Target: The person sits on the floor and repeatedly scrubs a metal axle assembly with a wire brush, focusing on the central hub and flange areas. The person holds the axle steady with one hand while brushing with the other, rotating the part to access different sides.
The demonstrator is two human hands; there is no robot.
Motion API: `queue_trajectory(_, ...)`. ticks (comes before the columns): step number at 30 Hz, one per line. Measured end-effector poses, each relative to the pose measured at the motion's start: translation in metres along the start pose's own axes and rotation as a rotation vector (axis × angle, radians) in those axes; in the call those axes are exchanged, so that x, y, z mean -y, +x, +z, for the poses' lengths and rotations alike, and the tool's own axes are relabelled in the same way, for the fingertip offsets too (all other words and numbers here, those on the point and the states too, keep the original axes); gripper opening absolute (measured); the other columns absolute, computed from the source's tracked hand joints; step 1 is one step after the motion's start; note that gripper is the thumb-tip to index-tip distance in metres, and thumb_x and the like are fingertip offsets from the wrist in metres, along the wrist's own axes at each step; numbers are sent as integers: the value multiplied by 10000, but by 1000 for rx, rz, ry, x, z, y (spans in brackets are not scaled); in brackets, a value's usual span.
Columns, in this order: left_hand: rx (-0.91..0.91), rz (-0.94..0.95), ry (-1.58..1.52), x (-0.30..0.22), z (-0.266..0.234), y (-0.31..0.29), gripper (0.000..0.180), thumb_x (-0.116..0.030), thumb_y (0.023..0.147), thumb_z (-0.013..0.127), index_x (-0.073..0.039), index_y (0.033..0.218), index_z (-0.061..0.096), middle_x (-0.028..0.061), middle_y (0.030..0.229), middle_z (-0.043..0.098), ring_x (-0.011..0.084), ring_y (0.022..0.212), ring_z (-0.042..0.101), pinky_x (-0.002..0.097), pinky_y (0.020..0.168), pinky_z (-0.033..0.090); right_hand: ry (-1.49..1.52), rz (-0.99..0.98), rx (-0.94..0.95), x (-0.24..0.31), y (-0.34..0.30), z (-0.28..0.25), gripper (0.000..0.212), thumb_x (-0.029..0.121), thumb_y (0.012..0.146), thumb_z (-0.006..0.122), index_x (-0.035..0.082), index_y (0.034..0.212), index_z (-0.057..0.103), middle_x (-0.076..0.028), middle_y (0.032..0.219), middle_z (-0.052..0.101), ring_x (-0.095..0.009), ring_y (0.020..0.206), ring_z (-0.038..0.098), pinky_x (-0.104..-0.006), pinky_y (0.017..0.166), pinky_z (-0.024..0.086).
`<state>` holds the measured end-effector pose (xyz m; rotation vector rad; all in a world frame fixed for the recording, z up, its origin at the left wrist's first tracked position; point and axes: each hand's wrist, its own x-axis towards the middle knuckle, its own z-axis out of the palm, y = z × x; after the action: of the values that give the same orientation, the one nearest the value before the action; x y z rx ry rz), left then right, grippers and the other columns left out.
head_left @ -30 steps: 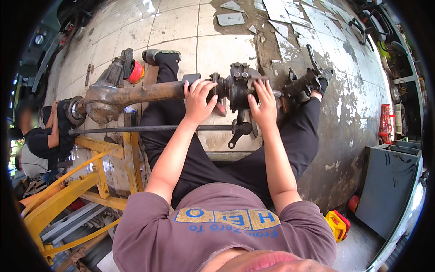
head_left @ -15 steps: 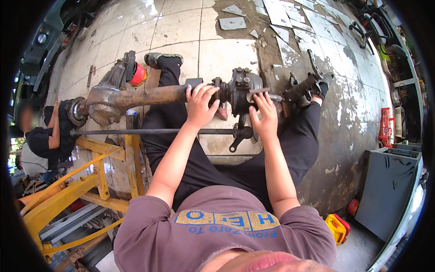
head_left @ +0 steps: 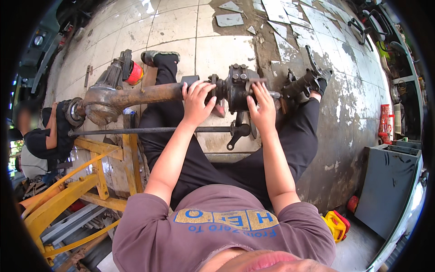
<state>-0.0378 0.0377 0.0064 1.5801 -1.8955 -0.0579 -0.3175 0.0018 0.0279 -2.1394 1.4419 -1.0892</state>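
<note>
A long rusty axle [head_left: 145,96] lies across in front of me, between my spread legs. At its right end sits a dark, greasy steering knuckle [head_left: 238,88] with several bolts on its top and a lever arm pointing down. My left hand [head_left: 197,103] lies on the axle tube beside the flanged joint, fingers stretched and thumb apart. My right hand [head_left: 262,106] rests against the knuckle's right side, fingers extended near a short rusty bar; its fingertips' exact contact is unclear. A thin tie rod [head_left: 149,131] runs below the axle, passing behind my left forearm.
A yellow metal frame [head_left: 99,177] stands at left. Another person [head_left: 43,133] is at the axle's left end. Broken tiles [head_left: 229,20] lie on the far floor. A loose dark metal part [head_left: 301,88] is by my right foot. A grey cabinet [head_left: 385,190] stands at right.
The whole view has shifted slightly, so things appear a little further left. Both hands keep about the same places on the axle and knuckle.
</note>
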Motion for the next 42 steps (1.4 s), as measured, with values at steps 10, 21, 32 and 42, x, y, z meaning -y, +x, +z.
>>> queue_trajectory(10, -1, -1, -6, -1, 3, -2, 456, -310, 985, 790, -191, 1423, 745, 48, 1443, 724, 300, 1523, 570, 648, 1372, 160, 54, 32, 15, -4, 0, -3, 466, 242, 1083, 763, 35, 1499, 739, -198, 1609, 687, -413, 1594, 551, -504, 1296, 438)
queue_trajectory(21, 0, 14, 25, 1, 0, -2, 476, -304, 983, 791, -193, 1442, 734, 47, 1449, 719, 306, 1520, 568, 661, 1366, 173, 70, 30, 36, 1, -10, -4, 455, 224, 1091, 760, 31, 1502, 747, -210, 1628, 674, -416, 1618, 527, -494, 1317, 426)
queue_trajectory(32, -2, 15, 28, 3, 1, -2, 469, -313, 982, 793, -192, 1432, 736, 49, 1446, 721, 304, 1521, 567, 651, 1370, 170, 143, 34, 1, -4, -19, 3, 402, 181, 1103, 723, 23, 1471, 769, -229, 1611, 685, -402, 1617, 538, -489, 1327, 416)
queue_trajectory(42, 2, 10, 25, 2, 1, -4, 467, -305, 988, 792, -195, 1438, 733, 53, 1452, 720, 305, 1528, 559, 662, 1363, 175, 119, 57, 89, 1, -18, -8, 412, 218, 1121, 700, 41, 1486, 764, -223, 1643, 660, -406, 1632, 514, -496, 1323, 418)
